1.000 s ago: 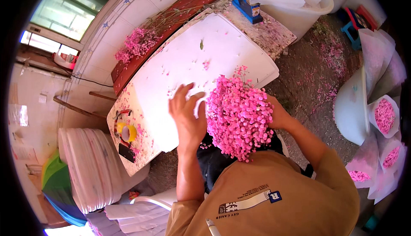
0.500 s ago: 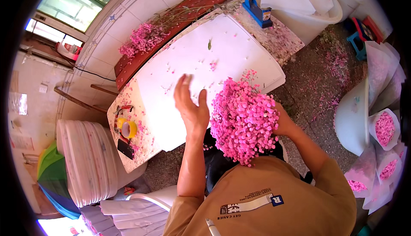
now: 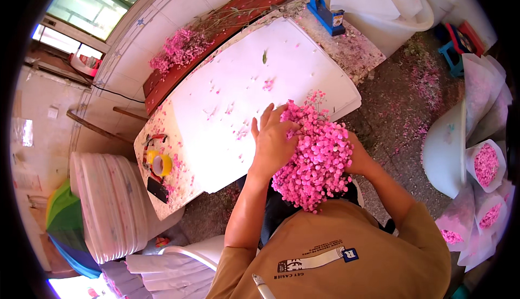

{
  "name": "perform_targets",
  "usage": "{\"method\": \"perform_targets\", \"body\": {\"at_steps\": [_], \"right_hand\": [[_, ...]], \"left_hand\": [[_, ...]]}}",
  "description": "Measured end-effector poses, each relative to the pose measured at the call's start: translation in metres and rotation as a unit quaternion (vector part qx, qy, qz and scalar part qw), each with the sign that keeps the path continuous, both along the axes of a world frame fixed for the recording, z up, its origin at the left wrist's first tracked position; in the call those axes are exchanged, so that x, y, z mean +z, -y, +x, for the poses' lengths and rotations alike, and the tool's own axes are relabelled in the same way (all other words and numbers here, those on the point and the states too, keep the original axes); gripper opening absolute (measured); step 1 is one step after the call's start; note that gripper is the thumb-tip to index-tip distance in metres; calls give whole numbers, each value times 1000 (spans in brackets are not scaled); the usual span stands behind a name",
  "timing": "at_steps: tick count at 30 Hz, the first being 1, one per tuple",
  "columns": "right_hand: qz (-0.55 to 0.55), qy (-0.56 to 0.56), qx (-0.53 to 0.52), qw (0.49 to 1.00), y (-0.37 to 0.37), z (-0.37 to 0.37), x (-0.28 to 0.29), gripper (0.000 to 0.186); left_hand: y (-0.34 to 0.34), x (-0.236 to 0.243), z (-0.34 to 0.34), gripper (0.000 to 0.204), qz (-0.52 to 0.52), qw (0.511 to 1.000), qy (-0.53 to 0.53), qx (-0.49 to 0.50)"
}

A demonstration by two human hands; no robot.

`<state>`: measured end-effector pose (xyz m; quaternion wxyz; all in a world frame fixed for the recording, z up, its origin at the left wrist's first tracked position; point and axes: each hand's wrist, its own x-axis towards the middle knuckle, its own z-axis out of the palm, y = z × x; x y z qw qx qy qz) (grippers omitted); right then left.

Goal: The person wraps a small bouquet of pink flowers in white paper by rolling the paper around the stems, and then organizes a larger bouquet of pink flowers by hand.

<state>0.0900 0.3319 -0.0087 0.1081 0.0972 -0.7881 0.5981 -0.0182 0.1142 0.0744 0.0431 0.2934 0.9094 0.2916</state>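
By a white-covered bench, the left hand, grip apart, touches a dense, rounded bouquet of tiny bright-pink blossoms before the person's chest; the right hand is partly hidden, its grip impossible to tell.

Hands at pink flower bunch, near white paper.

One left hand, one right hand and two loose bunches of pink flowers can be counted, plus at least three wrapped bouquets. There is one tape dispenser, one green leaf, one umbrella and one red board. The nested tubs sit too tightly to count.
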Motion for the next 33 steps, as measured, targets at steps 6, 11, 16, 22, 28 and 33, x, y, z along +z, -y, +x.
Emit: {"method": "perform_targets", "body": {"at_steps": [6, 11, 16, 22, 28, 33], "right_hand": [[24, 23, -10, 999, -1, 1, 0, 61], [46, -11, -11, 999, -1, 1, -3, 60], [64, -1, -13, 998, -2, 1, -1, 60], [14, -8, -1, 1000, -1, 0, -7, 60], [18, -11, -20, 1000, -4, 3, -10, 62], [17, -3, -17, 1000, -1, 1, -3, 63]], "left_hand": [[-3, -22, -10, 18, 61, 997, -41, 17], [-6, -14, -17, 20, 130, 973, -139, 130], [-9, -8, -12, 19, 77, 992, -97, 4], [-17, -9, -5, 12, 48, 995, -79, -28], [-18, -3, -14, 5, 220, 972, -49, 63], [-24, 48, 25, 8, 140, 984, -104, -43]]}}
